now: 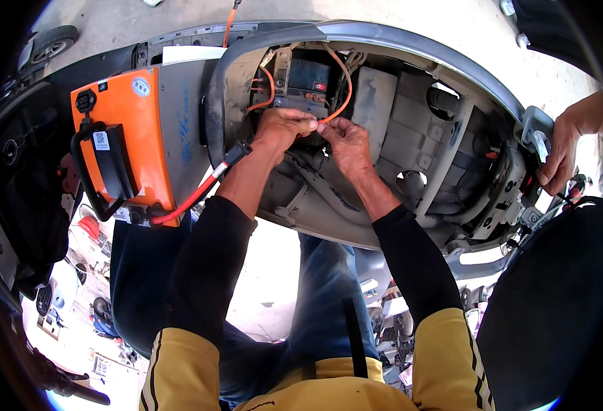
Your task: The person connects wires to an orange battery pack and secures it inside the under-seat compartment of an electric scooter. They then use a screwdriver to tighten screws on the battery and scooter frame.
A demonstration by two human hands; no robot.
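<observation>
Fingertips of left hand [282,131] and right hand [349,142] meet, both pinching the lower end of the orange cable [350,88]; tip covered by fingers, can't tell if it's bare metal or a plug. Cable arcs up and right from the grip, so its springiness could pull the end loose if either pinch slackens. Grip is small and fingertip-only, so a slip looks like the likeliest trouble, and the end could drop into the dark cavity below the fingers. Just above the grip sits a dark blue box [309,72] with cable attachments; if the hidden tip is bare and live, brushing it there could spark or short. Second orange cable [272,88], up and left of the grip, is similar in colour, so a mix-up seems possible. Red cable [202,192] runs lower left, its black end [238,152] near the left wrist; a swing of that forearm could knock it. Orange box [144,137] stands farther left; if that red lead is powered, a knock could be costly. Shell rim [383,40] curves above the grip; far right, another person's hand [567,151] is at a grey handle [535,123], and a tug there could shift everything mid-pinch.
</observation>
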